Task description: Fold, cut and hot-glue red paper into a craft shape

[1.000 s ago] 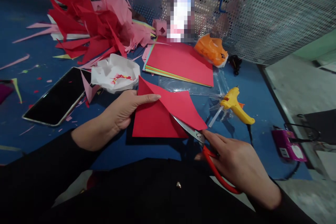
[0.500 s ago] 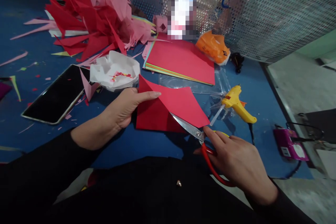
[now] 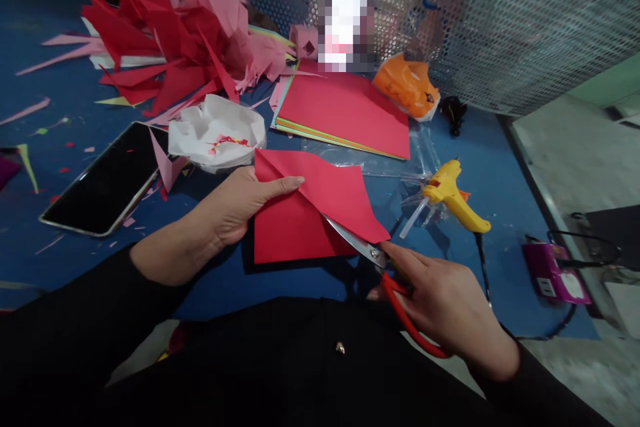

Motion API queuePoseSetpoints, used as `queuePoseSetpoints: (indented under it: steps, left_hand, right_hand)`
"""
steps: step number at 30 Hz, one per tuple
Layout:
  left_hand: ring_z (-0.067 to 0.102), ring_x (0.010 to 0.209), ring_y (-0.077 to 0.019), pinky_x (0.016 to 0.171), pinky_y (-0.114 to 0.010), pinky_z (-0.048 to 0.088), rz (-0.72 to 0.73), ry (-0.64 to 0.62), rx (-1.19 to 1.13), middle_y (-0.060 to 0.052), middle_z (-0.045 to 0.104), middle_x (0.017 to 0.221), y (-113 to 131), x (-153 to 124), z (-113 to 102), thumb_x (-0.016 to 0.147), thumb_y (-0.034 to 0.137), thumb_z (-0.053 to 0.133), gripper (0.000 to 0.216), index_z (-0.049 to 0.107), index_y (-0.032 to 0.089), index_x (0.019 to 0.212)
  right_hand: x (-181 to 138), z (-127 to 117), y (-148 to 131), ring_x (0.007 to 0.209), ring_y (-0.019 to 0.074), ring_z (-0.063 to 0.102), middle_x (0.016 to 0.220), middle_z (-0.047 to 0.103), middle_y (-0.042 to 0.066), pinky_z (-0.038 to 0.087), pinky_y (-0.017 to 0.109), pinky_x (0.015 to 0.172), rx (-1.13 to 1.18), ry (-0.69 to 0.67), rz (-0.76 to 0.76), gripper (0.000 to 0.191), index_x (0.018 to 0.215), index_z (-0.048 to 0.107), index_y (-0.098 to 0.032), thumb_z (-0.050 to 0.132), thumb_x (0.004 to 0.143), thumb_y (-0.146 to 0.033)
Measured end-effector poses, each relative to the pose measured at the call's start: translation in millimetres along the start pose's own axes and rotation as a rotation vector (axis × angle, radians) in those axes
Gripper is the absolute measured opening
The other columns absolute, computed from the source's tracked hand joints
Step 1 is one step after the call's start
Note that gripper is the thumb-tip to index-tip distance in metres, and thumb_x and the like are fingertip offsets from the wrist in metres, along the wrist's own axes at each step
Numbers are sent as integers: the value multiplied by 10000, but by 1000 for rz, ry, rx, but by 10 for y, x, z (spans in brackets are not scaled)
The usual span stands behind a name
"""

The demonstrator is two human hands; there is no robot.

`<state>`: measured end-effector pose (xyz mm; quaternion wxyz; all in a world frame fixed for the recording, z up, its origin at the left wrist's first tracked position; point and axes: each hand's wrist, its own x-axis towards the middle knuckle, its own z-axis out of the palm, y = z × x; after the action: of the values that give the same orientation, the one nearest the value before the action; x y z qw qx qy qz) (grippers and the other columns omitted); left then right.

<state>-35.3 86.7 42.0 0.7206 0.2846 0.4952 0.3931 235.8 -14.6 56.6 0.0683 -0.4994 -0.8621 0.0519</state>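
A sheet of red paper (image 3: 295, 230) is pinched at its left side by my left hand (image 3: 240, 203), thumb on top and the other fingers hidden beneath. My right hand (image 3: 445, 300) is closed round the red handles of a pair of scissors (image 3: 353, 237). The blades lie in a diagonal cut through the paper, with the upper flap raised over them. Just beyond my left hand sits a white crumpled paper bowl (image 3: 215, 120) with small red and yellow scraps in it.
A stack of coloured paper (image 3: 345, 107) lies at the back, beside an orange packet (image 3: 407, 87). On the right are a yellow glue gun (image 3: 457, 193) and a purple box (image 3: 555, 273) with cords. A phone (image 3: 105, 180) and red paper spikes (image 3: 170, 27) lie left. A perforated metal panel (image 3: 525, 27) stands behind.
The scissors' blades have drawn closer together in the cut. My right hand has shifted slightly left, and the paper's lower part has dropped a little toward me.
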Motion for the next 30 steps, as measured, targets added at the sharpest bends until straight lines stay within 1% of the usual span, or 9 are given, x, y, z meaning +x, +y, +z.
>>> queuePoseSetpoints:
  steps: [2, 4, 7, 11, 16, 19, 22, 25, 30]
  left_hand:
    - [765, 826, -242, 741, -299, 636, -19, -9, -11, -81, 799, 923, 11, -6, 1, 683, 204, 856, 260, 765, 177, 926]
    - [767, 824, -248, 735, -306, 641, -25, -7, -11, -93, 797, 931, 18, -11, 1, 693, 202, 852, 258, 760, 169, 931]
    - [768, 820, -249, 735, -312, 645, -32, -16, 1, -109, 793, 958, 20, -21, -2, 720, 194, 830, 258, 753, 162, 964]
    - [769, 786, -251, 739, -345, 651, -52, -45, -10, -110, 792, 947, 17, -38, -12, 730, 177, 816, 242, 747, 156, 961]
    - [768, 791, -252, 757, -359, 646, -88, -67, -15, -104, 790, 904, 21, -49, -19, 741, 190, 811, 224, 747, 152, 952]
    - [767, 821, -262, 783, -375, 640, -93, -81, -9, -109, 789, 908, 24, -57, -11, 742, 183, 805, 216, 748, 155, 947]
    - [766, 835, -274, 784, -382, 640, -116, -88, -10, -114, 790, 898, 23, -70, 3, 725, 171, 812, 220, 749, 154, 935]
    - [766, 838, -269, 782, -369, 639, -134, -107, -26, -101, 792, 897, 14, -81, 9, 714, 171, 826, 271, 751, 170, 974]
    - [763, 839, -261, 780, -359, 637, -122, -125, -64, -81, 794, 905, 6, -89, 0, 690, 178, 850, 324, 749, 184, 998]
  right_hand:
    - [17, -57, 7, 553, 171, 660, 733, 728, 27, 436, 265, 494, 201, -72, 54, 525, 1211, 596, -140, 465, 972, -588]
    - [34, -113, 21, 529, 144, 611, 669, 673, -27, 435, 242, 489, 391, -176, 128, 484, 1197, 597, -174, 594, 910, -564]
    - [41, -157, 56, 538, 113, 532, 659, 601, -69, 411, 214, 485, 601, -327, 238, 444, 1178, 607, -227, 717, 835, -487]
    - [24, -158, 107, 579, 102, 422, 679, 504, -79, 363, 201, 487, 790, -448, 334, 478, 1212, 589, -246, 760, 804, -426]
    - [53, -210, 120, 621, 112, 371, 720, 450, -48, 350, 230, 530, 1027, -542, 352, 446, 1138, 614, -191, 695, 843, -516]
    - [91, -250, 110, 600, 108, 360, 705, 449, -44, 314, 233, 509, 1078, -568, 329, 455, 1067, 632, -183, 657, 854, -584]
    - [122, -257, 102, 576, 103, 370, 690, 455, -45, 307, 232, 497, 1047, -565, 291, 474, 1017, 634, -180, 615, 867, -629]
    - [141, -243, 92, 574, 99, 376, 688, 457, -48, 309, 233, 503, 1011, -565, 260, 477, 952, 614, -180, 587, 877, -651]
    - [150, -204, 63, 557, 89, 323, 662, 399, -68, 271, 227, 488, 1028, -536, 254, 452, 884, 559, -194, 576, 889, -646]
